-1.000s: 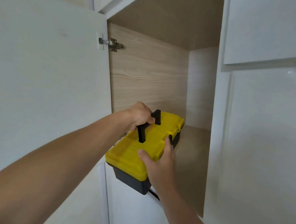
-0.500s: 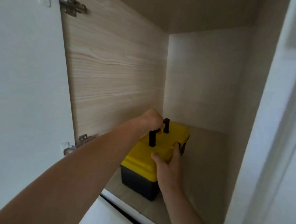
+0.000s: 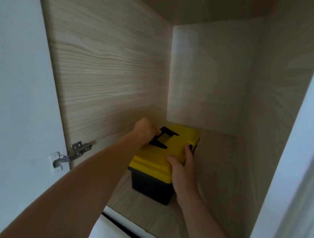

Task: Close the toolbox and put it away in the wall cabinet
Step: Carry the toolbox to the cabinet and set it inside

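The toolbox (image 3: 155, 161) has a yellow lid, a black base and a black handle (image 3: 163, 139) folded low on the lid. Its lid is closed. It rests on the floor of the wall cabinet (image 3: 146, 215), close to the wood-grain left wall. My left hand (image 3: 145, 130) is curled around the handle's left end. My right hand (image 3: 181, 168) lies flat against the lid's right edge, thumb on top.
The cabinet's wood-grain left wall (image 3: 107, 70), pale back panel (image 3: 208, 76) and right wall (image 3: 274, 107) enclose the space. The white door (image 3: 16, 92) stands open at left, with a metal hinge (image 3: 75, 153) beside my left forearm. Shelf floor lies right of the toolbox.
The toolbox has gone from hanging over the cabinet's front edge to resting deeper inside on the shelf. The handle has dropped from upright to nearly flat. My view has moved closer in.
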A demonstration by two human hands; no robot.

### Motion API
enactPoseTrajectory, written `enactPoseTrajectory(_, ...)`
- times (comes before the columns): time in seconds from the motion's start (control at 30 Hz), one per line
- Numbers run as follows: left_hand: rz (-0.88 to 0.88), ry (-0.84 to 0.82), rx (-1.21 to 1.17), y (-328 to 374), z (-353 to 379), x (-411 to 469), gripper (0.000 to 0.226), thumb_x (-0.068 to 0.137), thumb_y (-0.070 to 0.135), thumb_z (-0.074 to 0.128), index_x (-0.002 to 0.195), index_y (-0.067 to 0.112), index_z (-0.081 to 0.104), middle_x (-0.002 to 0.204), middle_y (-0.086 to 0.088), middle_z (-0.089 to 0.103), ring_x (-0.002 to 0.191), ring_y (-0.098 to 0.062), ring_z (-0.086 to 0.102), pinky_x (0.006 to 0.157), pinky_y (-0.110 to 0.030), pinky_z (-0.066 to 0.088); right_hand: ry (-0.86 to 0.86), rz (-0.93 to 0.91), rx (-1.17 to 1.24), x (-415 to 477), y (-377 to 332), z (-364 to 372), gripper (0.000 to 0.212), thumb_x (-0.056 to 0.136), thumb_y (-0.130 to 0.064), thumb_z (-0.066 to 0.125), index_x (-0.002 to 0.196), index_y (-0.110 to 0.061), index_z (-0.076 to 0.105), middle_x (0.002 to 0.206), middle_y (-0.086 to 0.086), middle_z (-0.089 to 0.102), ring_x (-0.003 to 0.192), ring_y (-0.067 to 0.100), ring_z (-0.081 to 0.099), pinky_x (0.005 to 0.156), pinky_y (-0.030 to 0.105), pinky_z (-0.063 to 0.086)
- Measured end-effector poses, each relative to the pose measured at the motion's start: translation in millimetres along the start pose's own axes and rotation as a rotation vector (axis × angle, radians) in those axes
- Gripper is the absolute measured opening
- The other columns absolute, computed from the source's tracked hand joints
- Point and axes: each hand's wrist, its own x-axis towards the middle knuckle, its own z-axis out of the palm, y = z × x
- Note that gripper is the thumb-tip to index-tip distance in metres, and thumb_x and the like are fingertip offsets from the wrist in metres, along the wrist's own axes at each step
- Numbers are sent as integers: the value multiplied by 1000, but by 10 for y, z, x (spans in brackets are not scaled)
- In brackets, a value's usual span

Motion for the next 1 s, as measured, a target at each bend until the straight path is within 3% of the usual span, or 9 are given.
enactPoseTrajectory(0.13, 105, -30, 99, -156, 41, -84, 29, 90, 27, 59, 110, 8, 71, 103, -14, 71, 80, -22, 61, 71, -37, 53, -3, 13, -22, 21, 18, -5, 80, 78, -45, 62, 146, -46, 19, 159, -4, 19, 139, 26, 29, 110, 55, 31)
enactPoseTrajectory(0.27, 153, -106, 210, -231, -28, -258, 37, 95, 33, 48, 106, 6, 70, 69, -5, 55, 60, -16, 50, 52, -28, 38, -14, 37, -34, 34, 7, -19, 80, 81, -46, 62, 147, -46, 17, 159, -2, 18, 138, 29, 31, 108, 56, 33)
enactPoseTrajectory(0.4, 140, -145, 175, -389, -184, -614, 35, 97, 38, 38, 103, 15, 64, 82, -10, 58, 74, -21, 54, 67, -33, 42, -7, 80, -120, 35, -59, -22, 76, 87, -47, 59, 149, -40, 16, 159, 3, 18, 138, 34, 30, 107, 57, 34)
enactPoseTrajectory(0.5, 138, -162, 75, -609, -354, -981, 31, 98, 31, 40, 95, 10, 62, 86, -13, 56, 82, -24, 55, 73, -35, 43, 42, 23, -413, -27, -197, 4, 66, 93, -49, 48, 150, -29, 23, 158, 14, 18, 136, 38, 31, 105, 52, 37)
enactPoseTrajectory(0.6, 132, -146, 12, -873, -506, -1338, 30, 95, 21, 49, 116, 4, 63, 109, -18, 64, 97, -25, 59, 92, -41, 49, 108, -358, -845, -280, -282, 68, 59, 96, -50, 40, 147, -24, 32, 158, 18, 18, 140, 37, 26, 105, 49, 35)
enactPoseTrajectory(0.7, 73, -68, -55, -1068, -656, -1706, 50, 90, 22, 59, 138, 15, 48, 139, -8, 52, 124, -23, 51, 107, -30, 37, -29, -736, -1212, -489, -151, 176, 52, 97, -45, 42, 144, -22, 39, 159, 11, 23, 144, 34, 20, 112, 51, 27)
enactPoseTrajectory(0.77, 93, -56, -88, -1167, -779, -1971, 54, 91, 24, 59, 142, 17, 43, 146, -7, 47, 129, -20, 48, 101, -21, 33, -103, -768, -1375, -515, -111, 175, 51, 98, -30, 44, 147, -22, 31, 158, 8, 27, 146, 32, 16, 113, 48, 26)
enactPoseTrajectory(0.87, 141, 12, -15, -1305, -988, -2339, 52, 90, 31, 58, 140, 27, 45, 141, -4, 51, 125, -17, 51, 94, -21, 35, -89, -772, -1423, -459, -171, 146, 65, 89, -3, 48, 148, -21, 28, 154, 7, 33, 144, 32, 20, 112, 43, 28)
enactPoseTrajectory(1.0, 217, 51, 93, -1375, -1165, -2647, 51, 91, 31, 57, 141, 31, 43, 148, 7, 43, 120, -2, 43, 91, -11, 31, -94, -632, -1481, -372, -276, 169, 71, 86, 2, 54, 148, -19, 28, 155, 10, 31, 144, 34, 21, 112, 43, 28)
